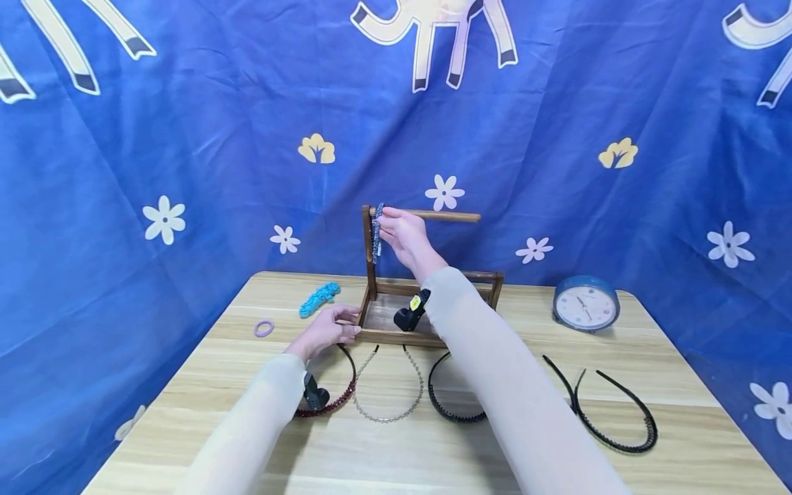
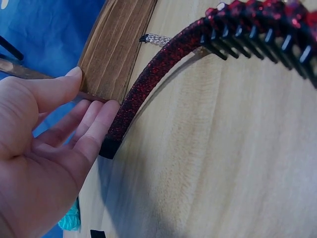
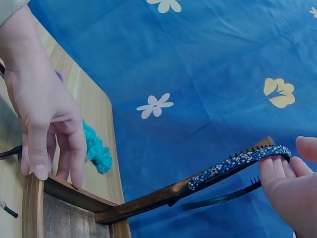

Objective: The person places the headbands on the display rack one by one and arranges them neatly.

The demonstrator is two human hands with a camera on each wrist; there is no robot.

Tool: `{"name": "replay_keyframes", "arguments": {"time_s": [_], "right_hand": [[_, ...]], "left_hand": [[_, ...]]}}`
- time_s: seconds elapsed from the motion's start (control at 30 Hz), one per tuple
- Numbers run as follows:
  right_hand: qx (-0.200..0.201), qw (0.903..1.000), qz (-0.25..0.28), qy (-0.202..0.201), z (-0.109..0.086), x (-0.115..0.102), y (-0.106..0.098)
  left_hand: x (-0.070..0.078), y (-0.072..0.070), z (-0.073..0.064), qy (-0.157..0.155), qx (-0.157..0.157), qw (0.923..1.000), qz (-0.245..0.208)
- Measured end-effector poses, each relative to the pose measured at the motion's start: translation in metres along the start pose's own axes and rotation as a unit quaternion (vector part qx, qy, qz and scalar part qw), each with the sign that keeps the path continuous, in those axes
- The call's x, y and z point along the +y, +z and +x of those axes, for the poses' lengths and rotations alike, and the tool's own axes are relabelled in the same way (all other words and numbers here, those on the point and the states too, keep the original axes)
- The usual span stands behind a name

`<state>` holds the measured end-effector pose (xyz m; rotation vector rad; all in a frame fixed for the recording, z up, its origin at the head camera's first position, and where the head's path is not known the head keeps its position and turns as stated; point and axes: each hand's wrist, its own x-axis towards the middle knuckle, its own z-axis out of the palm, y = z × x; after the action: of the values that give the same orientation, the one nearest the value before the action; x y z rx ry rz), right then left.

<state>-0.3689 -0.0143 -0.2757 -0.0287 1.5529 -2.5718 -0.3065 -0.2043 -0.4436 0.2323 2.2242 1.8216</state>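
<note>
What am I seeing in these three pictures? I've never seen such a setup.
No machine: a person works bare-handed. The widest picture comes from a head camera; the others from left and right wrist cameras. On the table are a red headband, a silver headband, black headbands, a purple ring, turquoise cord and a blue clock. The left hand grips a corner of the wooden stand. The right hand touches a blue glittery headband hanging on the stand's rod.
</note>
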Motion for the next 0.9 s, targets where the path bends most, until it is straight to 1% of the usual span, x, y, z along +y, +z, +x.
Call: {"name": "replay_keyframes", "arguments": {"time_s": [0.2,0.47,0.7,0.9], "right_hand": [[0.003,1.0,0.006,0.004,0.001,-0.004,-0.002],[0.0,1.0,0.002,0.008,0.001,-0.004,-0.004],[-0.003,0.9992,-0.038,0.007,0.0,-0.002,-0.01],[-0.013,0.9976,-0.068,-0.005,-0.008,-0.004,-0.03]], "left_hand": [[0.002,0.001,-0.001,0.002,0.002,1.0,-0.001],[0.0,0.002,0.0,0.006,0.004,1.0,-0.002],[-0.001,0.0,0.001,0.004,0.004,1.0,0.0],[-0.003,0.001,0.003,-0.001,0.007,0.9999,-0.008]]}}
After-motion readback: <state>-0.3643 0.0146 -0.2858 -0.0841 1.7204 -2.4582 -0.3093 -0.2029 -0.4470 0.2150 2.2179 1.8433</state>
